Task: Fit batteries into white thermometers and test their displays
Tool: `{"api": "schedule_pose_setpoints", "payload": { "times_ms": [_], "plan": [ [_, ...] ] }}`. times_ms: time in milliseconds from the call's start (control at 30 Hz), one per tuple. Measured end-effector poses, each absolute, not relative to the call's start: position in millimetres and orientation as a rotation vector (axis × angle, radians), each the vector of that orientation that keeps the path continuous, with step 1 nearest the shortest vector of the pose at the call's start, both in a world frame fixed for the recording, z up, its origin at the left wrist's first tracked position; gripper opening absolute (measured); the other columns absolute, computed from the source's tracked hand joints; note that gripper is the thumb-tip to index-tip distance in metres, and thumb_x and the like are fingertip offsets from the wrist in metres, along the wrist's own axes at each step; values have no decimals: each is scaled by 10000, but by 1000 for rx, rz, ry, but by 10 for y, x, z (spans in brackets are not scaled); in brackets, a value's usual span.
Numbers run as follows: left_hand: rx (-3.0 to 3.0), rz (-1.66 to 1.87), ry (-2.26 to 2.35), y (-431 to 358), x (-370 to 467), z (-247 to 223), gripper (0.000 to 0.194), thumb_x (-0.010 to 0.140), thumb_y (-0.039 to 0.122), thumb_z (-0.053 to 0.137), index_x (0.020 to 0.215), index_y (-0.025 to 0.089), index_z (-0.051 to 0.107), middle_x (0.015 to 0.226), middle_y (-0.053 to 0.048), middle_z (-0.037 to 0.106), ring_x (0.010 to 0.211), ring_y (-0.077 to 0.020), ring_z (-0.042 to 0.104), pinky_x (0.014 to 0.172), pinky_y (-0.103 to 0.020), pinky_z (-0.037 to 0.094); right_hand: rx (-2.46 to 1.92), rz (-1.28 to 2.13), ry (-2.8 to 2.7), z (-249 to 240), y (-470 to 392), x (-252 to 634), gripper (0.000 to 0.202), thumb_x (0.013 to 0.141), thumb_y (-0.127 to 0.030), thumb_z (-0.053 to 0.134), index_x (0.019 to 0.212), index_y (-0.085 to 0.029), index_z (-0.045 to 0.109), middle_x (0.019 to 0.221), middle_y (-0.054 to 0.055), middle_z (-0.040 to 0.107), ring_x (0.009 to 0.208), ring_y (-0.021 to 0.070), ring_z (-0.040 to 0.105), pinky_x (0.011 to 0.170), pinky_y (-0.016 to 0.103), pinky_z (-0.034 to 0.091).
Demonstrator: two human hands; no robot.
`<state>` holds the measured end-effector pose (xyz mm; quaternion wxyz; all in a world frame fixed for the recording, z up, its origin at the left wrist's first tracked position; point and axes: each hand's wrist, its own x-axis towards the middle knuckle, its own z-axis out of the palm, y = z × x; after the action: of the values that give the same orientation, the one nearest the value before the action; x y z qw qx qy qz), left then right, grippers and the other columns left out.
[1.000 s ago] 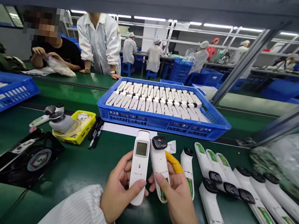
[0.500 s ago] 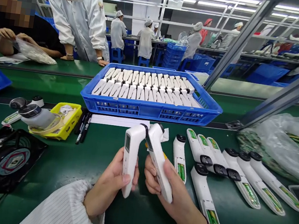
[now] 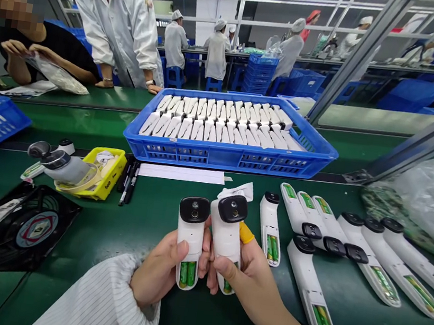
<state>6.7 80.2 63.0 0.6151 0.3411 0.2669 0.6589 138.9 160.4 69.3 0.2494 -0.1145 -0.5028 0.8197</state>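
My left hand is closed around a white infrared thermometer, its black sensor head up and two green batteries showing in the uncovered compartment. Beside it, my right hand grips a second infrared thermometer, whose batteries are partly covered by my thumb. A yellow cover sits on one finger of the right hand. Just right of my hands lies another thermometer with its battery compartment uncovered. Several more thermometers with green batteries lie on the right side of the green table.
Beyond my hands stands a blue crate filled with rows of white thermometers. At left are a yellow tray, a bottle, markers and a black fan. A plastic bag lies far right. Two people stand across the bench.
Both thermometers have been turned in my hands, so their sensor heads and battery compartments now face me instead of their display sides. The view has shifted slightly.
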Motion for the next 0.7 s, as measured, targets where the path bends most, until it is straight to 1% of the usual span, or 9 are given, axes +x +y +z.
{"api": "schedule_pose_setpoints", "payload": {
  "times_ms": [167,333,467,567,633,700],
  "plan": [
    [784,1524,629,806,69,634,373,896,499,536,924,129,568,690,-25,503,630,-205,581,638,-386,516,-313,2226,-1340,707,1582,1375,322,842,-375,709,1027,-179,532,744,9,651,538,79,578,489,167,479],
    [762,1517,583,797,69,656,361,901,482,540,909,124,585,694,-27,526,660,-199,608,643,-337,530,-287,2261,-1306,726,1589,1380,308,838,-355,716,1006,-167,538,728,16,657,545,90,600,489,170,498],
    [725,1490,613,794,70,690,372,891,490,554,895,120,589,701,-30,532,667,-201,610,655,-341,531,-334,2249,-1309,729,1594,1367,304,829,-367,720,978,-167,546,734,22,656,547,101,602,493,188,501],
    [724,1505,639,792,71,660,363,889,483,564,883,122,602,705,-32,538,665,-195,608,639,-335,530,-420,2195,-1367,680,1573,1353,313,825,-418,710,939,-185,535,729,20,653,538,112,598,496,211,502],
    [681,1547,677,784,88,594,337,863,469,615,891,133,610,711,-29,553,647,-188,608,598,-321,527,-551,2098,-1466,607,1536,1380,352,826,-511,668,934,-206,530,701,19,645,512,135,594,472,239,502],
    [597,1596,737,782,119,495,332,805,464,696,897,157,609,723,-24,590,614,-173,610,541,-284,506,-759,1931,-1628,499,1514,1445,390,840,-613,573,897,-227,553,653,30,635,496,175,601,461,282,508]
  ]
}}
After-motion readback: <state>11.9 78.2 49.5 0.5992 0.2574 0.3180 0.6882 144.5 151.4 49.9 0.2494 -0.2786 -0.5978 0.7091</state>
